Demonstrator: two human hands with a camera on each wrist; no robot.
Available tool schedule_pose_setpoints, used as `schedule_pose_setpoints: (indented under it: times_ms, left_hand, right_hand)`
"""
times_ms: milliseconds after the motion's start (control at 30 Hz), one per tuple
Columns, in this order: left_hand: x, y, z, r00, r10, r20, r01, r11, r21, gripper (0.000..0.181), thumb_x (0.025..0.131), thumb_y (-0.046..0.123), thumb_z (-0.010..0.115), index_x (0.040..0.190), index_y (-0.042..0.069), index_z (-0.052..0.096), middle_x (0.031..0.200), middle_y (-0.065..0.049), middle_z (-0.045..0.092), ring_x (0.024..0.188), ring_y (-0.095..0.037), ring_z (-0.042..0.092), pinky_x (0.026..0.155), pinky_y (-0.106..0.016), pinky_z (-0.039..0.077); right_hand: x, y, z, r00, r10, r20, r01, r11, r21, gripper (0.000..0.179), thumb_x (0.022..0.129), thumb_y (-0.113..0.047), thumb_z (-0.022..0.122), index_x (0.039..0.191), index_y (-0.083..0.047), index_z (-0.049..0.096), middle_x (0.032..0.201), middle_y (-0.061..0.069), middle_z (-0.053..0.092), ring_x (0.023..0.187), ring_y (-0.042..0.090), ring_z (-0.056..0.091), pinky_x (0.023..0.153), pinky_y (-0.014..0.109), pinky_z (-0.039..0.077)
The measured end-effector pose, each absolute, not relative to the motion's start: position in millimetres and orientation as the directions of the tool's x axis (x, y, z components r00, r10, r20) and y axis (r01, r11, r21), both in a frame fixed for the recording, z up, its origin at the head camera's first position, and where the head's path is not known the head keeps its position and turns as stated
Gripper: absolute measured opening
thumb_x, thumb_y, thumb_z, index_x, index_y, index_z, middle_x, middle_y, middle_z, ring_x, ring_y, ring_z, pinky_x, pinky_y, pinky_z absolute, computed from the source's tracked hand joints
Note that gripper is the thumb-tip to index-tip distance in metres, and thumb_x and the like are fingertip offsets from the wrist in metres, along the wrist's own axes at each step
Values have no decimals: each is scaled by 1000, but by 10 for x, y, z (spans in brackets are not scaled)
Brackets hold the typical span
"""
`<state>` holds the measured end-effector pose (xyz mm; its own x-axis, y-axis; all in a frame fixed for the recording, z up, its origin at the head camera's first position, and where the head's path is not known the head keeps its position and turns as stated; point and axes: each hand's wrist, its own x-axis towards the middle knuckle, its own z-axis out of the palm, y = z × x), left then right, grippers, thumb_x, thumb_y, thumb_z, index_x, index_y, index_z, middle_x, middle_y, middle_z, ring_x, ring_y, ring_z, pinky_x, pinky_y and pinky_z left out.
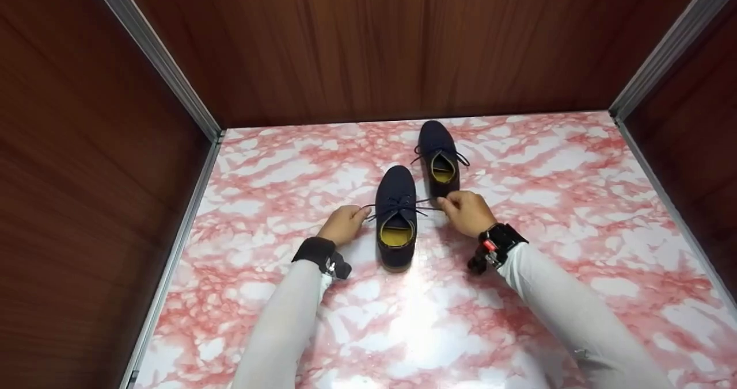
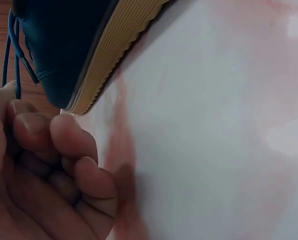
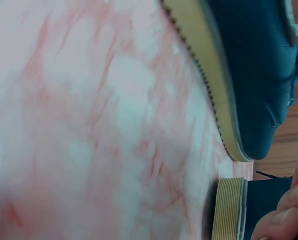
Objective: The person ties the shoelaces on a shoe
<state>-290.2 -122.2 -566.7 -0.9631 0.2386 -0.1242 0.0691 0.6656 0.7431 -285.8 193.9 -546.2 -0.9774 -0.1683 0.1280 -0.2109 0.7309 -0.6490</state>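
Note:
A dark navy lace-up shoe stands on the floor between the two hands, toe away from me, its yellow insole showing. To its left, my left hand pinches a dark shoelace between thumb and curled fingers. On the other side my right hand pinches lace too, drawn out sideways from the shoe. The laces cross over the shoe's tongue. Just beyond the right hand is the matching shoe, its laces in a bow. In the right wrist view only a few right-hand fingertips show.
Red-and-white marbled flooring lies under both shoes. A brown wood-grain panel rises behind them, with similar panels left and right. Grey metal strips edge the floor along both sides.

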Motion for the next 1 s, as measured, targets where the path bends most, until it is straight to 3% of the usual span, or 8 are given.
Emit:
schedule_pose_setpoints:
  times_ms: [200,500,700,867,1000]
  left_hand:
    - [-2859,-1199,-5703,-961,238,-142,33,609,793,48,109,41,50,67,19,50,62,5,53,57,-13,48,57,-26,38]
    - [-2804,-1154,-5776,-960,235,-155,10,578,816,44,109,39,51,77,11,61,68,5,57,63,-12,51,64,-24,40]
    - [-2755,-1098,-5795,-969,204,-139,6,581,814,43,109,41,52,74,16,57,69,5,54,64,-13,50,64,-25,39]
    - [-2718,-1062,-5835,-984,139,-110,-16,546,837,44,108,42,53,71,19,52,68,5,49,65,-14,47,65,-26,37]
    - [-2692,-1061,-5847,-990,86,-112,-58,476,878,41,108,41,54,75,17,56,70,4,52,67,-15,49,66,-26,39]
  right_hand:
    - [-2832,1951,-5479,-990,-126,69,-138,691,-710,42,105,-29,63,67,-12,59,62,-3,54,63,16,52,63,30,41]
    - [-2758,1953,-5606,-991,-121,-60,-30,631,-775,44,108,-34,56,83,0,69,62,-7,48,65,15,49,64,29,40]
    - [-2705,1929,-5649,-990,-81,-117,49,576,-816,47,108,-38,54,88,1,70,63,-8,51,65,14,50,64,28,41]
    - [-2626,1894,-5706,-986,-4,-167,144,487,-862,48,108,-41,56,90,1,69,68,-2,60,63,14,57,60,26,45]
    - [-2587,1853,-5712,-983,50,-176,181,424,-888,46,107,-40,56,88,-1,70,71,4,64,63,16,62,60,26,49]
